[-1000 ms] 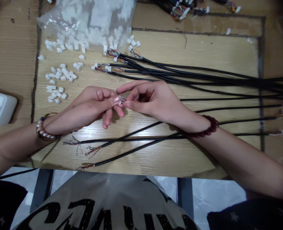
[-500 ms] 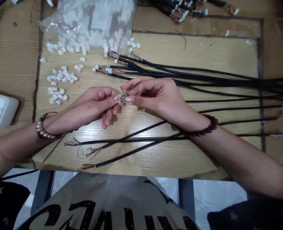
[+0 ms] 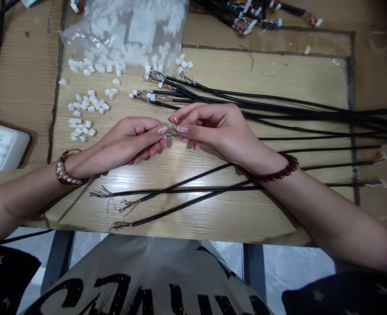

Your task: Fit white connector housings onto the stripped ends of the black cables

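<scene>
Both hands meet mid-table: left hand [image 3: 132,142] and right hand [image 3: 213,127] pinch thin wire ends [image 3: 172,130] between fingertips.

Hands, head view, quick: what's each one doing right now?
Left hand: fingers pinched shut on a small white connector, barely visible.
Right hand: thumb and forefinger pinched on thin wire ends at that connector.

Looks like a small cable-assembly workbench is running here, home workshop style. A wood-grain tabletop [image 3: 278,83] is carrying black cables [image 3: 294,109] fanning out beyond the right hand [image 3: 213,129], loose white connector housings [image 3: 85,107] scattering past the left hand [image 3: 130,142], and a clear bag [image 3: 127,26] of more lying farther back.
</scene>
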`<state>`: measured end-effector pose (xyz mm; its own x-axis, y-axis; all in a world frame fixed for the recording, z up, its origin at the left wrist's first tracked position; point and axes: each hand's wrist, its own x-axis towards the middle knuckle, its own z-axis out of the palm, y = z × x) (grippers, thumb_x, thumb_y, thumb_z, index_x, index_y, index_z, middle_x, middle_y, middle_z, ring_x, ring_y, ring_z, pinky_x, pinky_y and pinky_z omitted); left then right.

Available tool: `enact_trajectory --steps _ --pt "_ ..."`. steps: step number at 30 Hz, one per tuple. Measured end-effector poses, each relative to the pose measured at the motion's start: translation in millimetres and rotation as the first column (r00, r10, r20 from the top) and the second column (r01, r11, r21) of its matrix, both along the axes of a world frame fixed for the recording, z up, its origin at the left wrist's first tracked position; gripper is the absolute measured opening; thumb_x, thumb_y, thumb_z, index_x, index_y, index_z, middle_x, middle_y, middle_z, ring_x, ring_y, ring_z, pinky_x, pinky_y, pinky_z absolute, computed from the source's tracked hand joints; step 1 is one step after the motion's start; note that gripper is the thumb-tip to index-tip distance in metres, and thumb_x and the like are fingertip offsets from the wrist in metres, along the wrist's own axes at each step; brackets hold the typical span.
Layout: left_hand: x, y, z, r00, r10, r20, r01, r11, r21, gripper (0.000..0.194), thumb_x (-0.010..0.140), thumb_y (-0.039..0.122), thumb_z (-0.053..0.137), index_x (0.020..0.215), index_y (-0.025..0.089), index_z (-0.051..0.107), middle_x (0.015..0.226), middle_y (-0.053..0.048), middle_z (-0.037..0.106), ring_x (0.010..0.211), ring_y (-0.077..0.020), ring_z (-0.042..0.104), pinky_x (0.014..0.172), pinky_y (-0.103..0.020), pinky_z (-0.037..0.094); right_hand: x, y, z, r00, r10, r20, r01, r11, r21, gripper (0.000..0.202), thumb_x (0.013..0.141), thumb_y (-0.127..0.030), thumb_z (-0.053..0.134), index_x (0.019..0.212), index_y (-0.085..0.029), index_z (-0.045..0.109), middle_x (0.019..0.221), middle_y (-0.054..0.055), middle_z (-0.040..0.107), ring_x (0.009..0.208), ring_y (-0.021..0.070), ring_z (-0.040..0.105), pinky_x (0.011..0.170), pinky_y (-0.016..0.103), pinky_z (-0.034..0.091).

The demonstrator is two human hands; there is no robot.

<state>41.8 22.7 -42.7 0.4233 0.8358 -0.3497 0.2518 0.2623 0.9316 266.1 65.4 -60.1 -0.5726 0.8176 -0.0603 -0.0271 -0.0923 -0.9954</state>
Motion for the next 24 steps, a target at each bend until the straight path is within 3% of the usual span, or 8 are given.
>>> enact_trajectory --steps 7,16,24 --pt "2.9 1.2 6.7 1.0 -0.023 0.003 0.023 1.0 0.013 0.035 0.107 0.031 0.053 0.078 0.013 0.062 0.062 0.001 0.056 0.042 -0.0041 0.044 0.037 -0.011 0.035 0.5 -1.6 -1.1 0.999 0.001 0.034 -0.004 0.996 0.087 0.02 0.081 -0.033 0.09 0.08 -0.016 0.08 0.115 0.008 0.076 0.069 0.0074 0.06 0.051 0.018 0.049" --pt "2.4 2.9 5.6 1.0 -0.024 0.009 0.024 0.999 -0.027 0.034 0.107 0.033 0.053 0.083 0.012 0.066 0.061 0.0 0.058 0.041 -0.0046 0.043 0.036 -0.011 0.035 2.8 1.3 -2.3 1.0 0.014 -0.011 -0.014 1.0 -0.02 0.022 0.083 -0.034 0.088 0.08 -0.015 0.077 0.116 0.007 0.075 0.063 0.0061 0.061 0.055 0.02 0.054" --pt "1.8 2.1 3.4 1.0 -0.024 0.003 0.024 1.0 -0.01 0.035 0.105 0.038 0.056 0.086 0.011 0.067 0.066 -0.002 0.061 0.042 -0.0051 0.045 0.036 -0.012 0.036 3.3 2.3 -3.3 0.999 0.046 -0.006 -0.046 0.999 -0.011 0.026 0.083 -0.037 0.088 0.08 -0.014 0.075 0.117 0.008 0.074 0.064 0.0058 0.059 0.053 0.02 0.05"
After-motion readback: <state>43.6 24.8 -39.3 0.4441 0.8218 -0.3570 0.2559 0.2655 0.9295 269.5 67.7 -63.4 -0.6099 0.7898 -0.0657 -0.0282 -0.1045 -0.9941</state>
